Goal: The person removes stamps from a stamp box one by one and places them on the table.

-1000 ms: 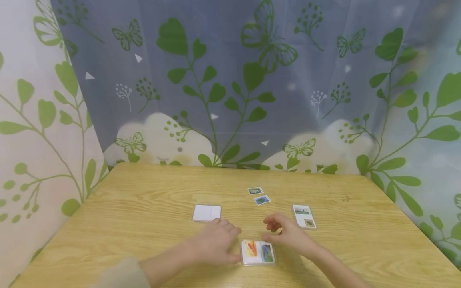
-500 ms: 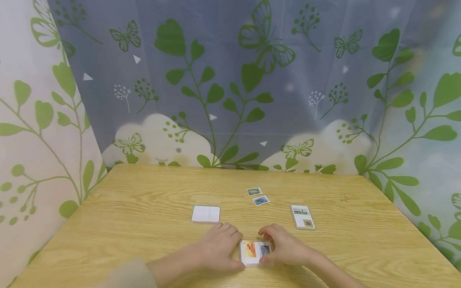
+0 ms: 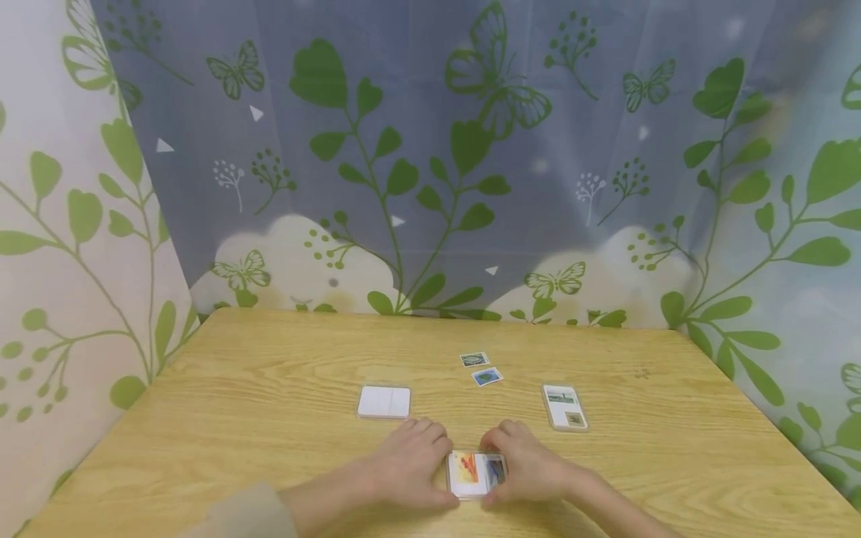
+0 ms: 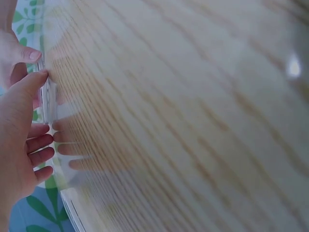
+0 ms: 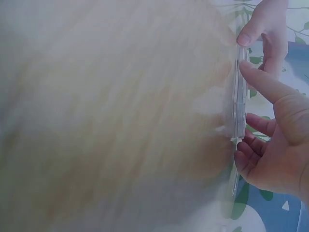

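Head view: rectangular clear case (image 3: 476, 475) in grip of both hands (image 3: 413, 461) (image 3: 530, 462) on woodgrain tabletop (image 3: 229, 418).

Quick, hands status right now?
Left hand: closed, holding the near clear case by its left end.
Right hand: closed, holding the near clear case by its right end.

Behind the yellow wood-grained table (image 3: 235, 366) hangs a slate-blue cloth (image 3: 403, 90) printed with green leaves (image 3: 319, 73), butterflies (image 3: 235, 71) and, near the table's far edge, cream clouds (image 3: 296, 235); left of the table is a pinkish-white leafy backdrop (image 3: 101, 254), right of it a pale-blue one.
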{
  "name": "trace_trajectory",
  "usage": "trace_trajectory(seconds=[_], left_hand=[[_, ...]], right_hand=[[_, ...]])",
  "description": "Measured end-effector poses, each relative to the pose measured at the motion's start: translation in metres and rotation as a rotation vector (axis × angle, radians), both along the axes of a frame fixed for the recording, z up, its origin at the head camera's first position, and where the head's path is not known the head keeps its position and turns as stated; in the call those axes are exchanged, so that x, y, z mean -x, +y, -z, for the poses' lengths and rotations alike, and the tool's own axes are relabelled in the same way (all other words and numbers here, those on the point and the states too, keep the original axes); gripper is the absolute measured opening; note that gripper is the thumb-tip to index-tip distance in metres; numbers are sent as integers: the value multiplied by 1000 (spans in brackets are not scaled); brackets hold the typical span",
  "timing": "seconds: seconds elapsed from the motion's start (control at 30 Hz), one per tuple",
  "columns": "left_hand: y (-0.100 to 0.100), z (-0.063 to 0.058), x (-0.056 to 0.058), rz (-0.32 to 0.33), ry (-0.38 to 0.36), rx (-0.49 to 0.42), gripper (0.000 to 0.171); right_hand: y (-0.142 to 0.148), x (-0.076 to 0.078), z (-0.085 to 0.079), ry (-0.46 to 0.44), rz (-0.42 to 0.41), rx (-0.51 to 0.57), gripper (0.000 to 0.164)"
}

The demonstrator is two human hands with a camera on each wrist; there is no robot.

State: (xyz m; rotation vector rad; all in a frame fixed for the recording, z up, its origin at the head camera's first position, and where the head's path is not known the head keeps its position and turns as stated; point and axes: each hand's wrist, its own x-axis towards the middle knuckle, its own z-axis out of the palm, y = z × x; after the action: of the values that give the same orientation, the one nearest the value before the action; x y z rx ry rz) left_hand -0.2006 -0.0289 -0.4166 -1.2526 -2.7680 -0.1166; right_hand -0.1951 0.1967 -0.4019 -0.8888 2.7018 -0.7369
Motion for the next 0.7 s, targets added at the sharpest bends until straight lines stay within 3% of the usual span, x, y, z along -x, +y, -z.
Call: trace_trajectory(seconds=[0.23, 0.53, 0.7], left_hand=[[-1, 0, 1, 1, -30, -5, 63], [-1, -1, 2, 15, -25, -16, 62], [-1, -1, 1, 20, -15, -13, 60]], right_hand=[[0, 0, 1, 99, -48, -79, 68], [-2, -3, 0, 363, -185, -181, 57], [-1, -2, 3, 454, -225, -195, 53]])
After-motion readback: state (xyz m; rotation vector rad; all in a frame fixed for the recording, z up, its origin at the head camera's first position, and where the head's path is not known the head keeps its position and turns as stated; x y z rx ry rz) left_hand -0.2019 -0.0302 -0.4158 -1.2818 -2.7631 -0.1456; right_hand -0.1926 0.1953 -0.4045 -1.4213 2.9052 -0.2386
